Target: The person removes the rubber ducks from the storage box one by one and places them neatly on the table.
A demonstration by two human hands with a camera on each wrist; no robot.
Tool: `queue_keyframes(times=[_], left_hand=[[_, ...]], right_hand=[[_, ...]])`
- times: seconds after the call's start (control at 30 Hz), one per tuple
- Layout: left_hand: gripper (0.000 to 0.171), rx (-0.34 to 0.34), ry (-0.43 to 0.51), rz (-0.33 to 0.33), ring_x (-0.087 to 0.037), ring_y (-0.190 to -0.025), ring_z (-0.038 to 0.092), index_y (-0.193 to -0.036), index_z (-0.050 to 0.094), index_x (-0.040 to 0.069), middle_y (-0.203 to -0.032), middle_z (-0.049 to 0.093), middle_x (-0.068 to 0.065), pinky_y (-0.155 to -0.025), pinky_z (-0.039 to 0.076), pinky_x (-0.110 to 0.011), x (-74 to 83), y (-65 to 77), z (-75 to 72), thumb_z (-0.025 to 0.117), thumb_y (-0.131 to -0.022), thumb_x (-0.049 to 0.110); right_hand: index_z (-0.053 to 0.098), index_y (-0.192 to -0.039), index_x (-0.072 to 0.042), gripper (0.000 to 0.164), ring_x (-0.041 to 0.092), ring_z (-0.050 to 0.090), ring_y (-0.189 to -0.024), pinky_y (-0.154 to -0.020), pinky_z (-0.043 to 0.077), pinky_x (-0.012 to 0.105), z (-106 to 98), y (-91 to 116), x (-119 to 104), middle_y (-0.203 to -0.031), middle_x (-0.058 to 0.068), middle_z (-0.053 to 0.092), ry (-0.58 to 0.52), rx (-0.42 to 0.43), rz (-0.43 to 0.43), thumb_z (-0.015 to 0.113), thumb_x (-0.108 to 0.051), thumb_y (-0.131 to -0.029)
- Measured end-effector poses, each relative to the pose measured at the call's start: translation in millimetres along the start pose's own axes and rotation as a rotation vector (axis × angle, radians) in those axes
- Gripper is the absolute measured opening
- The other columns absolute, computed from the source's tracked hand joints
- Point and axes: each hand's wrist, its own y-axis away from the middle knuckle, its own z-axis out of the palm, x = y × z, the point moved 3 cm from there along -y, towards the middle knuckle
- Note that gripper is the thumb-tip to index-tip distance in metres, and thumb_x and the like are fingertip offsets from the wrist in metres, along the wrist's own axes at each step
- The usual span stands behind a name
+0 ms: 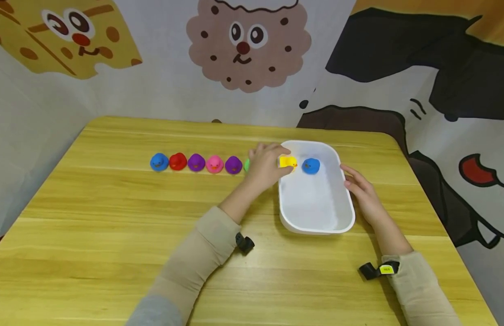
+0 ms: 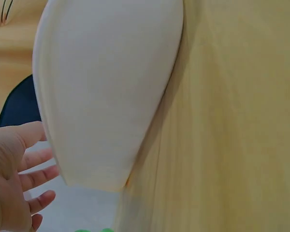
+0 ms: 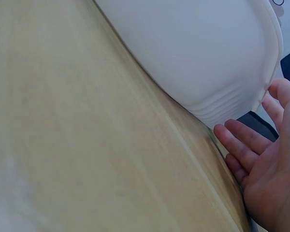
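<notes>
At the left rim of a white plastic tub (image 1: pixel 317 206), my left hand (image 1: pixel 266 165) pinches a yellow rubber duck (image 1: pixel 288 162) between thumb and index finger. Its other fingers stay outside the rim; in the left wrist view the tub wall (image 2: pixel 111 92) hides the duck from that hand (image 2: pixel 14 179). A blue rubber duck (image 1: pixel 311 166) sits in the tub, to the right of the yellow one. My right hand (image 1: pixel 366 194) rests against the tub's right side with fingers extended. In the right wrist view, that hand's fingertips (image 3: pixel 224 130) touch the outer wall.
Left of the tub runs a row of rubber ducks: blue (image 1: pixel 159 162), red (image 1: pixel 178 161), purple (image 1: pixel 196 162), pink (image 1: pixel 214 164), another purple (image 1: pixel 233 165) and a green one (image 1: pixel 246 165), partly hidden by my left hand. A cartoon-printed cloth (image 1: pixel 154 90) hangs behind the wooden table (image 1: pixel 113 217).
</notes>
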Motion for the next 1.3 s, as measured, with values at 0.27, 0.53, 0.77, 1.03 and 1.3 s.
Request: queue_keyframes(times=[0.27, 0.53, 0.77, 1.03, 1.3], left_hand=[[0.043, -0.011, -0.060, -0.047, -0.023, -0.115, 0.041, -0.119, 0.067, 0.019, -0.125, 0.059, 0.003, -0.090, 0.025, -0.042, -0.9, -13.2, 11.9, 0.076, -0.082, 0.036], [0.043, -0.059, -0.121, -0.075, -0.022, -0.114, 0.040, -0.119, 0.068, 0.021, -0.126, 0.058, 0.005, -0.087, 0.026, -0.040, -1.3, -22.1, 19.7, 0.076, -0.080, 0.038], [0.047, -0.134, -0.162, -0.109, -0.022, -0.115, 0.038, -0.122, 0.066, 0.023, -0.129, 0.054, 0.006, -0.087, 0.025, -0.038, 2.9, -28.7, 26.1, 0.078, -0.079, 0.036], [0.043, -0.176, -0.194, -0.174, -0.020, -0.110, 0.039, -0.122, 0.066, 0.024, -0.127, 0.057, 0.007, -0.087, 0.024, -0.038, 7.2, -34.9, 30.9, 0.077, -0.081, 0.029], [0.033, -0.117, -0.196, -0.191, -0.019, -0.103, 0.041, -0.115, 0.070, 0.023, -0.121, 0.062, 0.007, -0.085, 0.023, -0.038, 7.4, -37.5, 34.8, 0.076, -0.083, 0.025]], right_hand=[[0.039, -0.147, -0.015, 0.048, 0.009, 0.055, -0.109, -0.082, 0.049, 0.023, 0, 0, 2, -0.130, 0.004, 0.054, -0.003, 0.001, -0.008, 0.049, -0.022, -0.101], [0.040, -0.147, -0.016, 0.047, 0.009, 0.055, -0.109, -0.081, 0.049, 0.023, -1, 0, 3, -0.128, 0.001, 0.054, -0.001, 0.006, -0.007, 0.049, -0.022, -0.101], [0.040, -0.147, -0.016, 0.047, 0.010, 0.056, -0.108, -0.081, 0.050, 0.023, -1, -1, 3, -0.125, -0.004, 0.055, -0.022, 0.007, -0.009, 0.049, -0.021, -0.101], [0.041, -0.146, -0.016, 0.047, 0.010, 0.055, -0.109, -0.081, 0.049, 0.022, 0, -1, 0, -0.125, -0.003, 0.055, -0.024, 0.012, -0.002, 0.049, -0.021, -0.101], [0.040, -0.147, -0.016, 0.047, 0.010, 0.055, -0.109, -0.081, 0.049, 0.022, 0, -1, -1, -0.127, -0.001, 0.054, -0.014, 0.009, -0.007, 0.049, -0.021, -0.101]])
